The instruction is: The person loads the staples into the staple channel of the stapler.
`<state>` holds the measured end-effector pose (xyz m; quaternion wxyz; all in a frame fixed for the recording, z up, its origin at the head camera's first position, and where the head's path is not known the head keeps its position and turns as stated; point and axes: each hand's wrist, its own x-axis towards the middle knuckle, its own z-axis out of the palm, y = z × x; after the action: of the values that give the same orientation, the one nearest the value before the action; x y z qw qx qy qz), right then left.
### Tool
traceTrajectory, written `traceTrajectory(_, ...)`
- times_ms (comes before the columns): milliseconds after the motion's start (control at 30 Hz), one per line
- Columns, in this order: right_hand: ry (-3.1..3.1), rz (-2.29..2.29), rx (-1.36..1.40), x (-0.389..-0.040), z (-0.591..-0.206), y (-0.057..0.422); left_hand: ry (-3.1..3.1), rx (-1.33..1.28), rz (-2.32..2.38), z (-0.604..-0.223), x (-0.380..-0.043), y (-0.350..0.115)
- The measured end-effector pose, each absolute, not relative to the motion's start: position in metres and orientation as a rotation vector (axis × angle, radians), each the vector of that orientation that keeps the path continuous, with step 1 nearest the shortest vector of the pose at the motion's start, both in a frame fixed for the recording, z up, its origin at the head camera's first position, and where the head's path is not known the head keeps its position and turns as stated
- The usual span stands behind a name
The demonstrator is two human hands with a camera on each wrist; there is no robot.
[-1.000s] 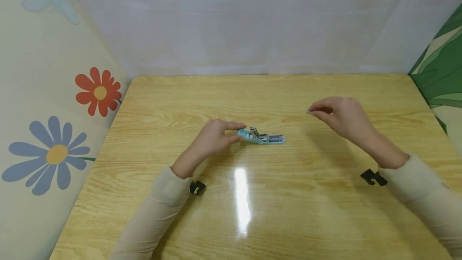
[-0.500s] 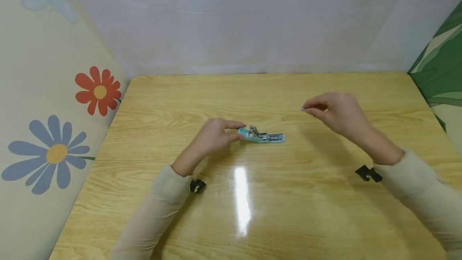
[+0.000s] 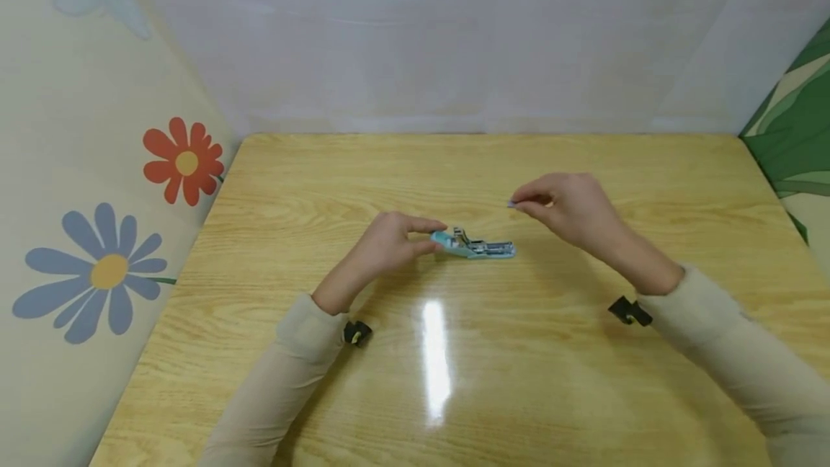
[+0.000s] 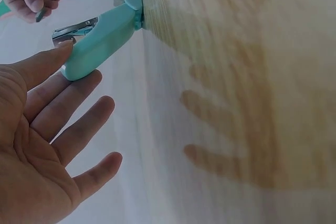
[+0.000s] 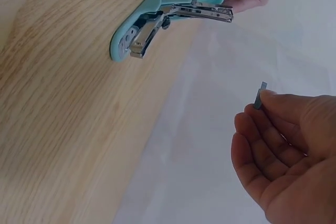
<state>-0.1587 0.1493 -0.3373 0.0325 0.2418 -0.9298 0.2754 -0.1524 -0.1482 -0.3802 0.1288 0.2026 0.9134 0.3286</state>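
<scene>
A teal stapler (image 3: 476,251) is spread open on the table, its metal magazine exposed. With thumb and fingers, my left hand (image 3: 389,245) pinches its raised left end, while the other end touches the tabletop. The left wrist view shows the stapler's smooth teal outer side (image 4: 102,45) between the thumb and fingers, the remaining fingers spread. My right hand (image 3: 573,211) pinches a short grey strip of staples (image 5: 260,97) between thumb and fingertip, above the table and slightly behind the stapler's right end. In the right wrist view the stapler's metal arm (image 5: 202,11) stands apart from the strip.
The wood-grain table (image 3: 311,186) backs onto a white sheet (image 3: 415,42). A painted wall with flowers (image 3: 109,272) borders the left side, and green leaf shapes (image 3: 804,135) the right. A bright reflection lies on the tabletop in front of the stapler.
My right hand has moved left, bringing the staple strip close to the stapler's right end. My left hand and the stapler have stayed nearly in place.
</scene>
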Motion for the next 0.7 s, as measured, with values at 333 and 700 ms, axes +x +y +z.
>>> traceTrajectory(333,-2.874,0.885,0.776,-0.163,-0.344,0.138,2.666,0.588,0.946,-0.38,-0.154,-0.148)
traceTrajectory(700,-2.911,0.893,0.804,-0.158,-0.368,0.136,2.667,0.592,0.93,-0.381,-0.154,-0.147)
